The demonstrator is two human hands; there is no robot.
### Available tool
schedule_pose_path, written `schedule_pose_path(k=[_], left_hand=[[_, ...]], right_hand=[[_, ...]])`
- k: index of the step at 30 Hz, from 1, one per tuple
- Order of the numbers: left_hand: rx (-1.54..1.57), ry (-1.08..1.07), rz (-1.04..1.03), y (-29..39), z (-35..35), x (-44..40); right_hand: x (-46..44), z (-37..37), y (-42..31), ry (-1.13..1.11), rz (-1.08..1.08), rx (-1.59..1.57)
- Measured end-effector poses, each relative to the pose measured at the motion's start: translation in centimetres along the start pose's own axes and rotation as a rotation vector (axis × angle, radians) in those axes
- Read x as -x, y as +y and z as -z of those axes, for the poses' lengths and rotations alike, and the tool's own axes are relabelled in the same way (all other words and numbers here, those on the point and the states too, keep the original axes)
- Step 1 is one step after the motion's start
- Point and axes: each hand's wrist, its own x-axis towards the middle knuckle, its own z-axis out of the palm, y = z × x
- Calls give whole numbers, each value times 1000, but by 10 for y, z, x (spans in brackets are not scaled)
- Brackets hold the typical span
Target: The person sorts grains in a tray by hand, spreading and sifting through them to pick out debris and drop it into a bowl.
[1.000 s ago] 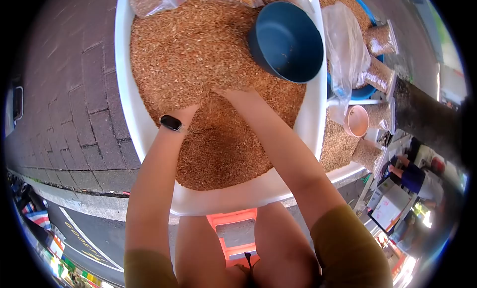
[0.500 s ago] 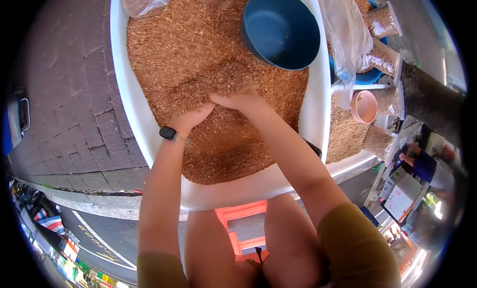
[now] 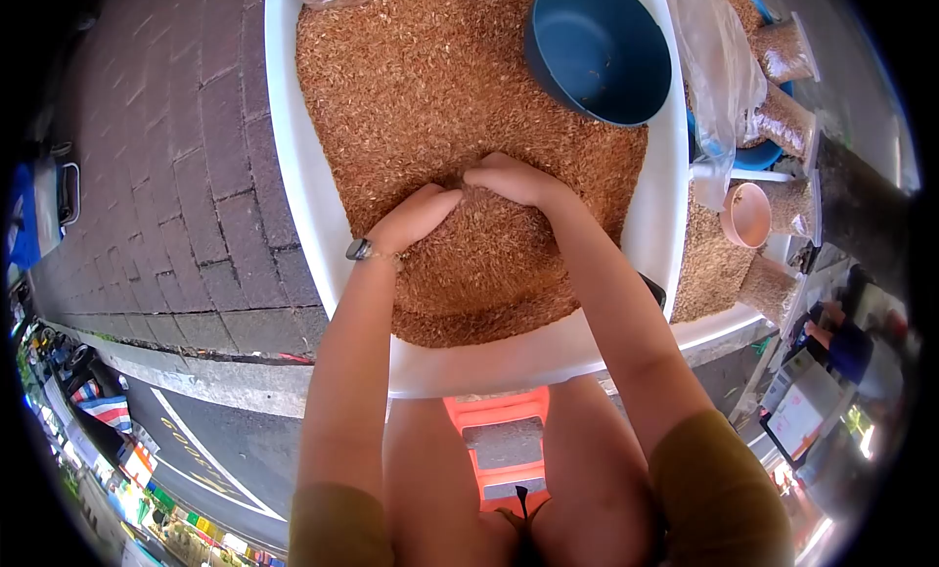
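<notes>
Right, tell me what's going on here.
Someone's bare left hand and bare right hand are together in loose reddish-brown grain, both partly buried. The grain lies in a large white tub. A round dark-blue bowl sits beyond them, near the tub's right wall.

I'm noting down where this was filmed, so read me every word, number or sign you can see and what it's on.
Nothing reads for certain.
Yellow road marking: characters too blurred and angled to quote.
White panel at right: faint marks, unreadable.
White tub and blue bowl: no lettering visible.
</notes>
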Motion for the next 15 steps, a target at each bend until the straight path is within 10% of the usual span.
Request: schedule_pose_path(k=[4,7,15], left_hand=[[603,201,-111,14,-16,32],[733,348,-60,-1,-17,21],[1071,540,-269,-29,-29,5]], right_hand=[[30,-5,-5,77,105,-346],[48,-9,-15,253,-92,-456],[30,-26,54,495,198,-655]])
